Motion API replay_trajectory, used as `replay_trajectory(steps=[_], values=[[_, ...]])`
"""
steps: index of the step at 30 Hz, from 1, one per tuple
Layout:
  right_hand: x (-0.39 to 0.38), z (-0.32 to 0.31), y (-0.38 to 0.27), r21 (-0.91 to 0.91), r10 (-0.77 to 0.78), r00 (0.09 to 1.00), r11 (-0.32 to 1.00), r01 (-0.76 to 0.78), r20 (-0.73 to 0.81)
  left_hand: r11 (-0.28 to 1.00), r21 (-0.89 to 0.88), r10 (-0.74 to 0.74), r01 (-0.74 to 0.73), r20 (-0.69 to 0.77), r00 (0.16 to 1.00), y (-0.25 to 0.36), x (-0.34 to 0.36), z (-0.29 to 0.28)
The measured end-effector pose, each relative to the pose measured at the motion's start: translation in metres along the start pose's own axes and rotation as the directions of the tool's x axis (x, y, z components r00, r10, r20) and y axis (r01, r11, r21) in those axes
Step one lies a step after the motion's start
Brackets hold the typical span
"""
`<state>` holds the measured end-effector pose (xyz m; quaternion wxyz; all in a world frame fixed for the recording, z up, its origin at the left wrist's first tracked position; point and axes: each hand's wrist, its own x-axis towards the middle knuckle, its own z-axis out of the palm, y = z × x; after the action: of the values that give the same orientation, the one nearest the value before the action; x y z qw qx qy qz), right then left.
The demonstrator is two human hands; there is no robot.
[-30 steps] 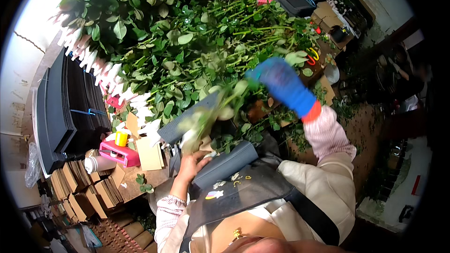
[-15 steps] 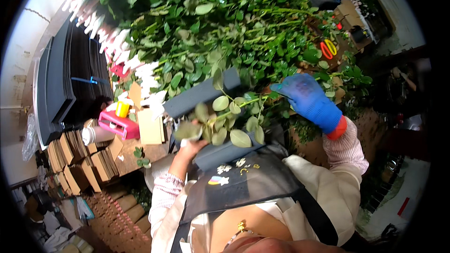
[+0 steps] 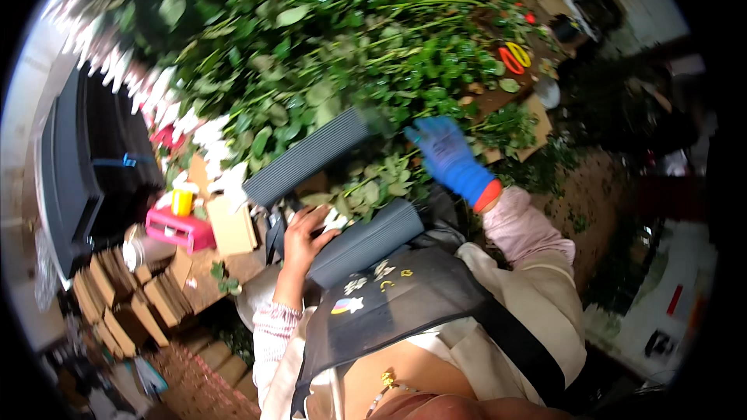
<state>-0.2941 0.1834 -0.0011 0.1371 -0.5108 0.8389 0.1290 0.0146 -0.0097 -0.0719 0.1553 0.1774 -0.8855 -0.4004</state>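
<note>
My bare left hand [image 3: 302,239] is beside the waist-side one of two ribbed dark grey pads [image 3: 366,243]. Its thumb and fingers close around a white rose head [image 3: 336,220]. The leafy rose stem [image 3: 373,188] runs rightward from it, in the gap between this pad and the farther ribbed pad [image 3: 306,157]. My right hand [image 3: 447,154], in a blue glove with an orange-red cuff, is over the leaves right of the gap. Blur hides whether its fingers grip a stem.
A large heap of leafy rose stems [image 3: 311,54] covers the table, pale blooms [image 3: 156,93] toward the left. Scissors with red and yellow handles [image 3: 515,57] lie right. Left are a pink holder [image 3: 180,230], a yellow cup [image 3: 182,202], cardboard pieces [image 3: 232,225] and stacked dark sheets [image 3: 101,163].
The leafy rose stem has come down between the ribbed pads. My right hand has moved left. My left hand is now at the white rose head, and the whole view has shifted slightly.
</note>
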Motion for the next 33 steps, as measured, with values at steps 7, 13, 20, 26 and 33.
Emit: replay_trajectory(steps=[7, 13, 20, 26, 33], values=[[0.0, 0.136, 0.001, -0.066, 0.161, 0.919, 0.978, -0.197, -0.36, 0.996, -0.005, -0.087, 0.088, 0.048, 0.995, 0.007, 0.004, 0.002], [0.012, 0.162, 0.009, -0.021, 0.122, 0.743, 0.983, -0.18, -0.658, 0.989, -0.003, -0.147, 0.148, 0.089, 0.985, 0.012, 0.005, 0.0], [-0.008, 0.051, 0.025, 0.109, 0.069, 0.793, 0.994, -0.004, -0.605, 0.991, 0.035, -0.129, 0.126, 0.075, 0.989, 0.008, 0.003, -0.004], [0.028, 0.084, 0.05, 0.217, -0.074, 0.97, 0.968, 0.126, -0.233, 0.996, 0.071, -0.063, 0.054, 0.137, 0.989, 0.012, 0.01, -0.01], [0.034, -0.036, 0.051, 0.745, -0.009, 0.998, 0.665, 0.055, -0.066, 0.997, 0.067, -0.052, 0.044, 0.128, 0.99, 0.005, 0.01, -0.011]])
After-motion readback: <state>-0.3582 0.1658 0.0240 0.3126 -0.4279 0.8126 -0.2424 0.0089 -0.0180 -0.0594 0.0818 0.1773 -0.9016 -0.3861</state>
